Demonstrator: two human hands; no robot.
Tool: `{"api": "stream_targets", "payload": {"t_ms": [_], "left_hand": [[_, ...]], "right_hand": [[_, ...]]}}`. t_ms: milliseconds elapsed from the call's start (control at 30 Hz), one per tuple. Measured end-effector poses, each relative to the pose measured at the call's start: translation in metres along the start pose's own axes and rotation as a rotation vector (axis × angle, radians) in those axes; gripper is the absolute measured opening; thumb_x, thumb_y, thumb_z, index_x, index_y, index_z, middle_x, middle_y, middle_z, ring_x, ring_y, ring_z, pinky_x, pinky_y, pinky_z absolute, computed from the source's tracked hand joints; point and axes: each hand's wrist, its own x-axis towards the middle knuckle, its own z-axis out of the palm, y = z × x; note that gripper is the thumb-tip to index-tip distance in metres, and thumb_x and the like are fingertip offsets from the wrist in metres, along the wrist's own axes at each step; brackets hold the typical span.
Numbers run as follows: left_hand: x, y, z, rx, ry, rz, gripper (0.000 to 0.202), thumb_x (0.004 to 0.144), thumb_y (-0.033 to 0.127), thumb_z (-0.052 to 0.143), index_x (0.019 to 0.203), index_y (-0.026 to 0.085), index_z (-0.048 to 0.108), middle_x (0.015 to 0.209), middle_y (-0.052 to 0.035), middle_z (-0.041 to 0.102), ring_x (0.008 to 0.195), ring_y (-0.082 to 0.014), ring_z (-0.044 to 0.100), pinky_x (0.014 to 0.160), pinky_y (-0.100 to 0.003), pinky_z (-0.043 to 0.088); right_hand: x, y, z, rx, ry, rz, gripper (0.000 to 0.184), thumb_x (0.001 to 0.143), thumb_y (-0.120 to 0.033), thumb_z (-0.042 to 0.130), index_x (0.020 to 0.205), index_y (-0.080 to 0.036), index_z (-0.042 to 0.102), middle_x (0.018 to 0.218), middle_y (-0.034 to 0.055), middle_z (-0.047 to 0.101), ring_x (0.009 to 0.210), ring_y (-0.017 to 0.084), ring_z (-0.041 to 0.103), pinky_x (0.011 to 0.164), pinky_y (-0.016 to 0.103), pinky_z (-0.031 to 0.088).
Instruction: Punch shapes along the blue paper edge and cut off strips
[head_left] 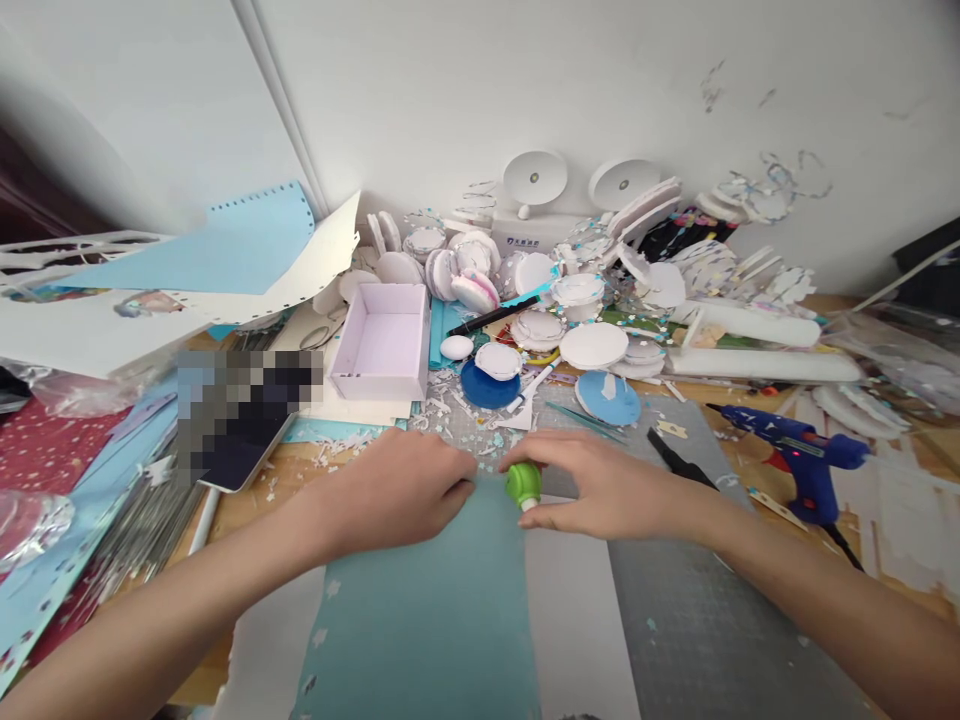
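My left hand [401, 495] rests knuckles-up on the far edge of a teal paper sheet [427, 610], fingers curled and pressed down on it. My right hand [607, 490] pinches a small green and white craft punch [523, 485] between thumb and fingers at the sheet's top right corner. The sheet lies on a grey cutting mat [697, 620]. Both forearms reach in from the lower corners.
A blue glue gun [802, 455] lies to the right. An open white box [382, 340], a phone [244, 455], a black marker [495, 317] and a pile of white and blue paper discs [592, 345] crowd the back. Paper stacks [187, 270] sit on the left.
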Motion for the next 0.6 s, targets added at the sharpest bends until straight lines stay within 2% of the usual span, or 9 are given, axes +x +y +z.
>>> {"api": "stream_targets", "payload": {"t_ms": [167, 467, 600], "left_hand": [[0.0030, -0.0006, 0.0011, -0.017, 0.002, 0.003, 0.024, 0.092, 0.025, 0.042, 0.074, 0.020, 0.057, 0.064, -0.0008, 0.061, 0.058, -0.0192, 0.059, 0.051, -0.026, 0.031], [0.0039, 0.0016, -0.0009, -0.009, 0.019, 0.012, 0.023, 0.091, 0.023, 0.044, 0.072, 0.019, 0.056, 0.064, -0.0011, 0.062, 0.057, -0.0190, 0.060, 0.050, -0.026, 0.031], [0.0035, 0.0006, -0.0001, 0.006, 0.029, 0.026, 0.023, 0.091, 0.023, 0.043, 0.072, 0.020, 0.057, 0.063, -0.0011, 0.062, 0.058, -0.0197, 0.061, 0.050, -0.026, 0.032]], "right_hand": [[-0.0002, 0.0000, 0.0003, 0.005, -0.029, 0.006, 0.016, 0.079, -0.028, 0.068, 0.089, -0.019, 0.059, 0.090, 0.0021, 0.059, 0.086, 0.018, 0.055, 0.073, 0.029, 0.041], [-0.0015, -0.0018, 0.0006, -0.015, 0.018, 0.003, 0.014, 0.079, -0.024, 0.067, 0.087, -0.019, 0.056, 0.089, 0.0026, 0.058, 0.085, 0.019, 0.053, 0.073, 0.030, 0.040], [-0.0004, -0.0022, 0.0047, -0.072, 0.047, -0.012, 0.013, 0.079, -0.018, 0.066, 0.081, -0.018, 0.053, 0.085, 0.0029, 0.058, 0.083, 0.019, 0.051, 0.071, 0.030, 0.038]]}}
